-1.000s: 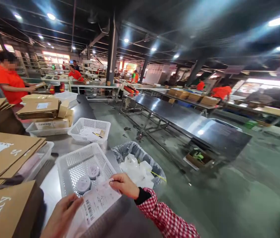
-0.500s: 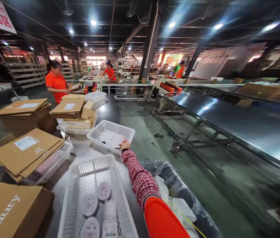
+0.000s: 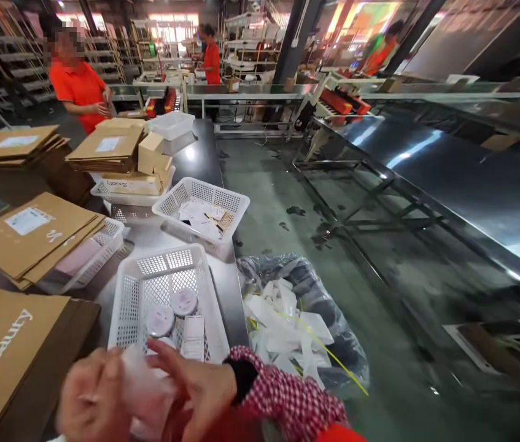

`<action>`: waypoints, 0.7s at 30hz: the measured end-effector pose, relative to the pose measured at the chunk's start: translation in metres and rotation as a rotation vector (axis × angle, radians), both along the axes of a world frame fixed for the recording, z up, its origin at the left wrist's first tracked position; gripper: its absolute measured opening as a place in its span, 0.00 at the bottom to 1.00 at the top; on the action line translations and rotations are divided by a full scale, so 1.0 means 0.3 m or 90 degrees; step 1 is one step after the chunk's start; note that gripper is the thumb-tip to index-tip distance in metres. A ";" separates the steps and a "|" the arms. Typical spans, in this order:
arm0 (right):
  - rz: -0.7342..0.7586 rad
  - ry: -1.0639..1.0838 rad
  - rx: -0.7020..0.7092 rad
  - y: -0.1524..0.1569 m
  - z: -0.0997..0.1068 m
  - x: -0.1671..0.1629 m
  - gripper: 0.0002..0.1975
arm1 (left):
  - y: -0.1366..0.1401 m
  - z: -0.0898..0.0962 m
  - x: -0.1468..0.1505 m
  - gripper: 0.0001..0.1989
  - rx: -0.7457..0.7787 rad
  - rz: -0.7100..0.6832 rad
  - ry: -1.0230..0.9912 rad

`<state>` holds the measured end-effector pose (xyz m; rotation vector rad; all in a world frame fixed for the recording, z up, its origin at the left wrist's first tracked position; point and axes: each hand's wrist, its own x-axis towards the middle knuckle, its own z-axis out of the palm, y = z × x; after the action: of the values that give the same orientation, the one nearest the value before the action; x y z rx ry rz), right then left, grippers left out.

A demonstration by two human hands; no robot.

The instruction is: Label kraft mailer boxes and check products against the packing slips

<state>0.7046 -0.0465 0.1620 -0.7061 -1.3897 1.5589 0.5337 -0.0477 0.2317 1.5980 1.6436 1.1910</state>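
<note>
Back from the far basket (image 3: 202, 212), right hand (image 3: 195, 383) blurs over something pale.

Packing warehouse: flat cartons (image 3: 29, 236), steel tables (image 3: 462, 184)

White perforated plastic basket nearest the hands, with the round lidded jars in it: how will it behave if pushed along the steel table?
The white perforated plastic basket looks thin-walled and lightly loaded, so it would probably slide easily on the glossy steel table. The round lidded jars lie loose inside and may shift. Its low, wide shape makes tipping unlikely.
</note>
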 end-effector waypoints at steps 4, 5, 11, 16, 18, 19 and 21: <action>-0.187 -0.104 -0.014 -0.250 0.041 0.102 0.41 | -0.083 -0.015 0.245 0.12 0.045 -0.280 -0.056; -0.258 -0.160 -0.001 -0.289 0.044 0.158 0.34 | -0.097 -0.024 0.293 0.11 0.022 -0.366 -0.024; -0.476 -0.534 0.072 -0.434 -0.081 0.542 0.18 | -0.154 -0.177 0.394 0.13 -0.117 -0.709 -0.008; -0.704 -0.765 -0.006 -0.432 -0.298 0.779 0.20 | -0.014 -0.375 0.238 0.14 -0.181 -0.466 0.323; -0.639 -0.797 -0.077 -0.421 -0.371 0.816 0.22 | 0.057 -0.448 0.181 0.11 -0.193 -0.398 0.399; -0.580 -0.804 -0.110 -0.414 -0.396 0.825 0.23 | 0.082 -0.481 0.165 0.09 -0.197 -0.377 0.422; -0.484 -0.810 -0.145 -0.386 -0.421 0.830 0.20 | 0.108 -0.534 0.158 0.06 -0.201 -0.352 0.450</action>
<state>0.9537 -0.1623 0.0358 -2.2851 -1.4274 0.5581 0.5809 -0.0152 0.0715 2.1847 1.4909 0.0695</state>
